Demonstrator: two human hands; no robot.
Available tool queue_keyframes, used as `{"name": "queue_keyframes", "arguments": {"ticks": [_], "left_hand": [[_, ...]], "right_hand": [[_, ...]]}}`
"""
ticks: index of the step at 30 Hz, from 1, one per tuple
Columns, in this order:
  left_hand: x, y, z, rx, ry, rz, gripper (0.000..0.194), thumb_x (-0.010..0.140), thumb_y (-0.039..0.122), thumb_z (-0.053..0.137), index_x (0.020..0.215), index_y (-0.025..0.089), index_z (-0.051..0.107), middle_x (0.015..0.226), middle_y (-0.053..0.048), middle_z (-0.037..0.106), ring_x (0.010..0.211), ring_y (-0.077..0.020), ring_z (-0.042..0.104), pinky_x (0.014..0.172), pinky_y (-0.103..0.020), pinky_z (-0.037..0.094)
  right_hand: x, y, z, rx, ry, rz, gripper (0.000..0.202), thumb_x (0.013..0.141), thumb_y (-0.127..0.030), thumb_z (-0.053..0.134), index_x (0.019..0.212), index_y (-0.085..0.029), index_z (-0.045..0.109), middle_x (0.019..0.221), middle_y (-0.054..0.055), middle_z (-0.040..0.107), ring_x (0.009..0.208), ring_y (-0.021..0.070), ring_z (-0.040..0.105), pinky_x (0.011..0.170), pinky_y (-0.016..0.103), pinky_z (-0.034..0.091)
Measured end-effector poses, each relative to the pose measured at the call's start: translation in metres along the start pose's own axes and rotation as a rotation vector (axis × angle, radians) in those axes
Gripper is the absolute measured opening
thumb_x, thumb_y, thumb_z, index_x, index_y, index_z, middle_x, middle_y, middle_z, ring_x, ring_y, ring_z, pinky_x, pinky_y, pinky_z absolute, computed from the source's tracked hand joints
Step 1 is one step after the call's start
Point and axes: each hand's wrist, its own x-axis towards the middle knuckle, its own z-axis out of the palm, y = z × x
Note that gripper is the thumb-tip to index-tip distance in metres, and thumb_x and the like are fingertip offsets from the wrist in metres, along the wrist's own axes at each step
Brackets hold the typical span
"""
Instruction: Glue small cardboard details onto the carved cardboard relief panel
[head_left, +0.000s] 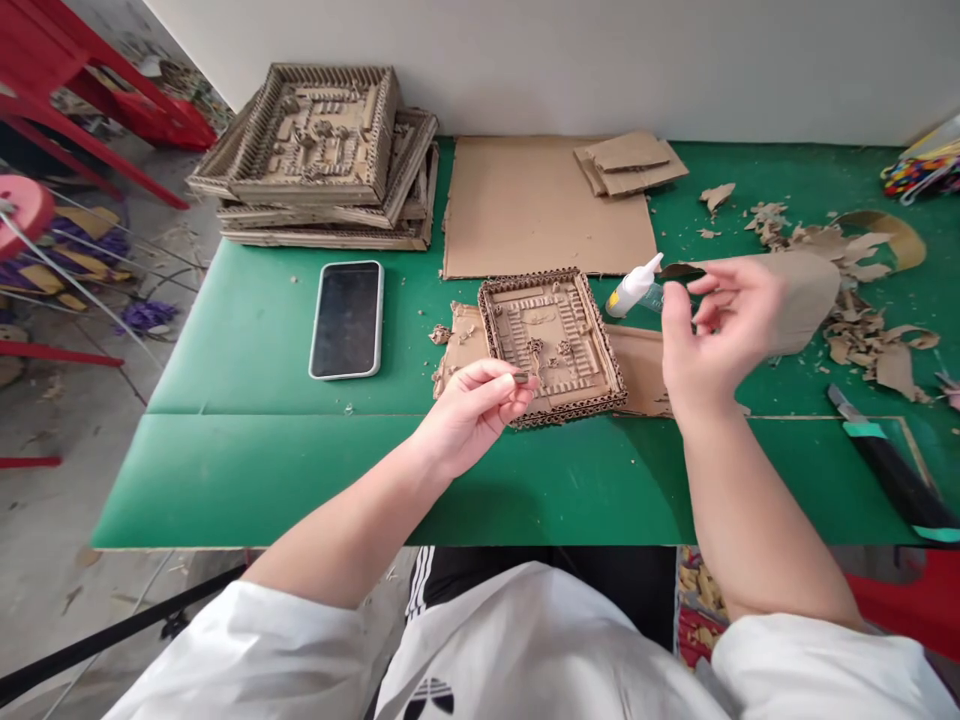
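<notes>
My left hand [480, 405] pinches a small brown cardboard piece [521, 378] between thumb and fingertips, above the near edge of a square cardboard model [551, 345]. The model has a corrugated border, rows of ridged strips inside and small curled shapes near its middle. Raised to the right of the model is my right hand [716, 325], its fingers half curled and thumb apart, with nothing visible between them. A white glue bottle [634, 287] with a pointed nozzle is just left of that hand. Behind the fingers lies a curved brown cardboard strip [806, 290].
Stacked cardboard models [322, 190] stand at the back left, with a phone [346, 320] in front. A flat cardboard sheet [517, 215] lies behind the model. Torn scraps [862, 330] and a utility knife [892, 470] are on the right of the green table [247, 470].
</notes>
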Motion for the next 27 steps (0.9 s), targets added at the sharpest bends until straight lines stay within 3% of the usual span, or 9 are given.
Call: {"name": "queue_keyframes", "arguments": {"ticks": [2, 4, 6, 10, 17, 27], "left_hand": [[0.000, -0.001, 0.000, 0.001, -0.021, 0.000, 0.022, 0.053, 0.021, 0.087, 0.066, 0.016, 0.070, 0.068, -0.003, 0.072, 0.056, -0.0065, 0.066, 0.057, -0.009, 0.054], [0.000, -0.002, 0.000, 0.010, -0.054, 0.007, 0.020, 0.056, 0.021, 0.086, 0.067, 0.017, 0.070, 0.069, -0.003, 0.073, 0.057, -0.0063, 0.066, 0.057, -0.010, 0.054], [0.000, -0.004, 0.000, 0.024, -0.084, 0.021, 0.017, 0.059, 0.021, 0.084, 0.069, 0.018, 0.071, 0.070, -0.002, 0.073, 0.060, -0.0063, 0.067, 0.057, -0.010, 0.054], [0.000, -0.007, -0.001, 0.028, -0.128, 0.042, 0.012, 0.065, 0.019, 0.080, 0.071, 0.019, 0.069, 0.072, 0.001, 0.073, 0.070, -0.0070, 0.068, 0.062, -0.010, 0.054], [0.000, -0.009, -0.003, 0.034, -0.184, 0.033, 0.020, 0.070, 0.018, 0.076, 0.084, 0.020, 0.062, 0.076, 0.003, 0.072, 0.074, -0.0062, 0.067, 0.069, -0.012, 0.053], [0.001, -0.009, -0.003, 0.061, -0.172, 0.034, 0.027, 0.072, 0.020, 0.076, 0.090, 0.020, 0.057, 0.074, 0.003, 0.071, 0.072, -0.0067, 0.066, 0.071, -0.015, 0.051]], "right_hand": [[-0.009, -0.020, -0.003, 0.142, 0.005, -0.250, 0.027, 0.081, -0.040, 0.060, 0.105, -0.029, 0.053, 0.088, 0.003, 0.062, 0.073, 0.0184, 0.060, 0.064, 0.036, 0.052], [-0.020, -0.039, -0.002, 0.268, -0.176, -0.469, 0.038, 0.075, -0.040, 0.067, 0.110, -0.030, 0.053, 0.090, 0.003, 0.065, 0.082, 0.0210, 0.062, 0.071, 0.038, 0.053], [-0.029, -0.053, 0.002, 0.356, -0.318, -0.528, 0.046, 0.074, -0.041, 0.069, 0.115, -0.026, 0.052, 0.097, 0.005, 0.065, 0.091, 0.0225, 0.061, 0.078, 0.040, 0.053], [-0.039, -0.065, 0.010, 0.473, -0.435, -0.415, 0.030, 0.077, -0.028, 0.068, 0.104, -0.023, 0.056, 0.094, 0.006, 0.066, 0.090, 0.0205, 0.061, 0.079, 0.040, 0.053], [-0.043, -0.069, 0.008, 0.559, -0.496, -0.251, 0.017, 0.078, -0.017, 0.064, 0.092, -0.023, 0.057, 0.089, 0.004, 0.065, 0.088, 0.0180, 0.061, 0.078, 0.038, 0.052], [-0.044, -0.069, 0.008, 0.567, -0.467, -0.271, 0.017, 0.078, -0.013, 0.063, 0.090, -0.023, 0.057, 0.090, 0.004, 0.063, 0.086, 0.0168, 0.060, 0.076, 0.036, 0.053]]}}
